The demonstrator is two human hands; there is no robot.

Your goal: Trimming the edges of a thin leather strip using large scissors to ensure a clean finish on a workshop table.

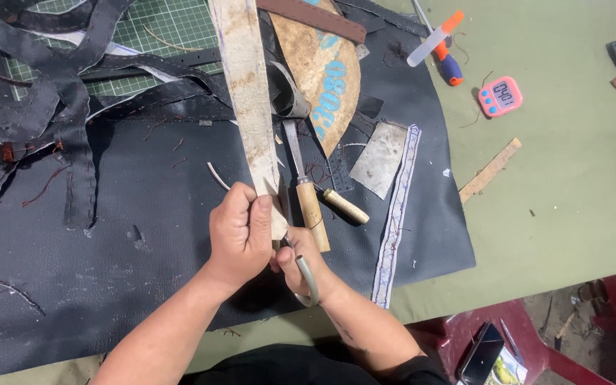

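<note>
My left hand pinches the near end of a long pale, stained leather strap that runs up and away across the table. My right hand sits just under it, fingers through the grey handle of a pair of scissors whose blades are hidden behind the strap and my left hand. Both hands hover over a large black leather sheet.
A wooden-handled knife and a smaller wooden-handled tool lie right of the strap. Black strips pile over a green cutting mat. A pink timer, an orange-and-blue tool, a wood stick and a red stool lie to the right.
</note>
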